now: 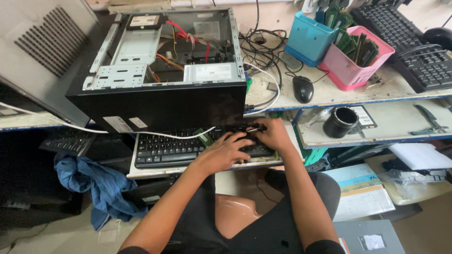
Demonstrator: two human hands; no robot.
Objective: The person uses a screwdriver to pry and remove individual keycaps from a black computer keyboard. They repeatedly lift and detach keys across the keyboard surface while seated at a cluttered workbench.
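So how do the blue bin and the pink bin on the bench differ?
The blue bin is sky blue and shows no contents from this angle; the pink bin is pink and packed with green circuit boards standing on edge. The blue bin stands further back on the bench, the pink bin nearer its front edge, to the right. Both are small, open-topped plastic tubs, standing side by side.

Up top, a worn white workbench [329, 96] carries an open black desktop computer case [160, 80], a black mouse [303, 89], a blue plastic bin [308, 38] and a pink plastic bin [353, 59]. Beneath, a pull-out tray [141, 172] bears a black keyboard [188, 148].
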